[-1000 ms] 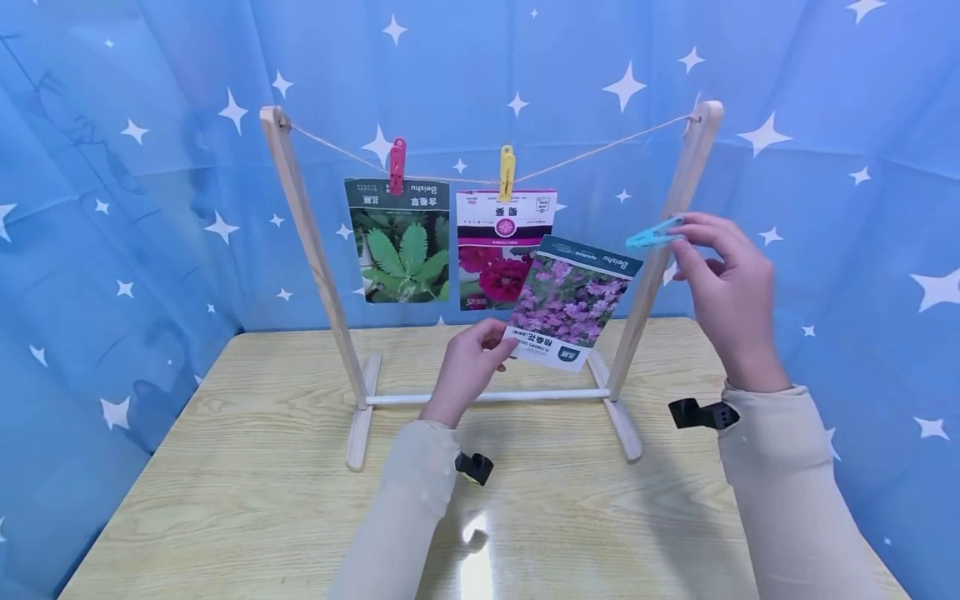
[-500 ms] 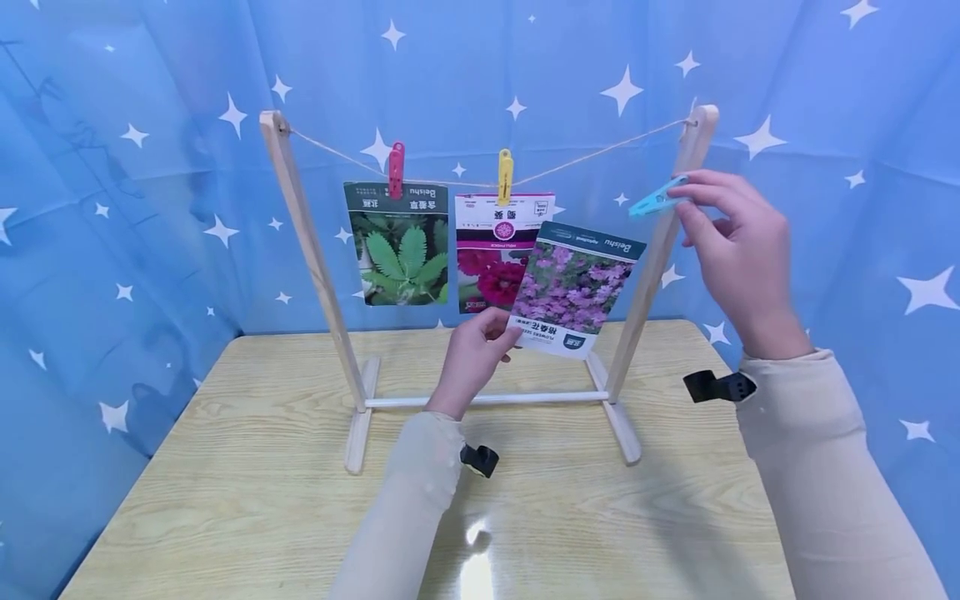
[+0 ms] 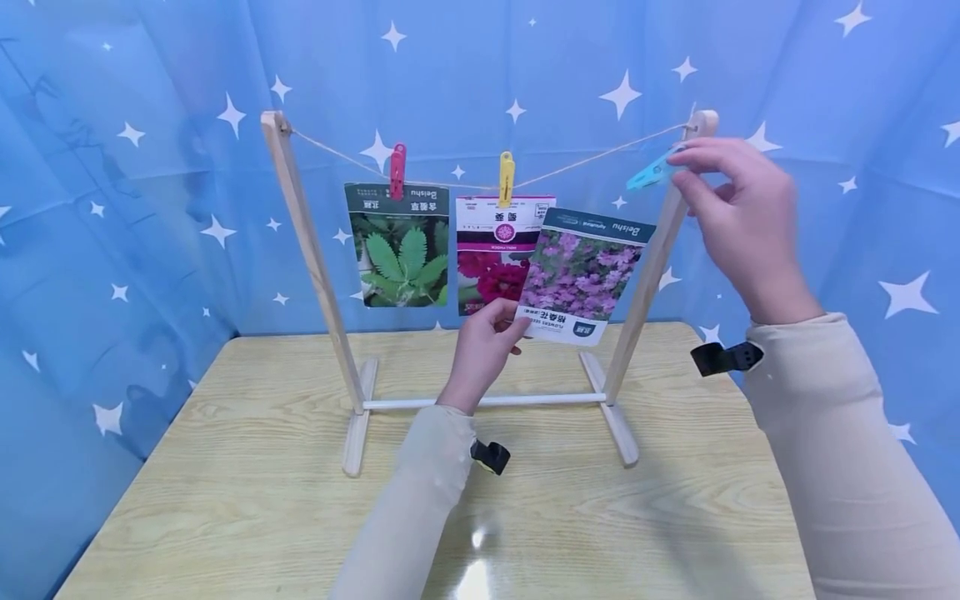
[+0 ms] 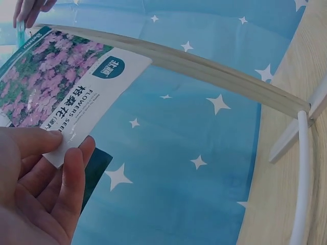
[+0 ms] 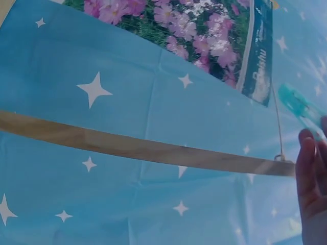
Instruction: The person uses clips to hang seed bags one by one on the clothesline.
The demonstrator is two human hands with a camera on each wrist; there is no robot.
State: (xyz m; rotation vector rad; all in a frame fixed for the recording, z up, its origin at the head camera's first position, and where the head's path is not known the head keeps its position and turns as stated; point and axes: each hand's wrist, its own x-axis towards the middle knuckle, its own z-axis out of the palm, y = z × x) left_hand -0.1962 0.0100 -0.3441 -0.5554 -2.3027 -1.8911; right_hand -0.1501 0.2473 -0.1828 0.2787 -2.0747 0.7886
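Note:
My left hand [image 3: 483, 346] pinches the lower left corner of a seed packet [image 3: 585, 271] with purple flowers, printed upside down and tilted slightly. In the left wrist view, thumb and fingers grip the white end of that packet [image 4: 76, 92]. My right hand [image 3: 750, 217] pinches a light blue clothespin [image 3: 651, 172] above the packet's upper right corner, near the right post. Across the frame runs a string [image 3: 600, 156]. From it hang a green-leaf seed packet [image 3: 405, 250] on a red clothespin [image 3: 397, 172] and a pink-flower seed packet [image 3: 491, 258] on a yellow clothespin [image 3: 506, 179].
The wooden stand has a left post [image 3: 315, 258], a right post [image 3: 651, 279] and a white crossbar [image 3: 540, 400] low down. It stands on a wood-grain table [image 3: 247, 500]. A blue curtain [image 3: 150, 250] with white stars hangs behind and at the sides.
The purple-flower packet has risen and shifted slightly right with my left hand, turning more upright. My right hand has lifted the blue clothespin up toward the string's height.

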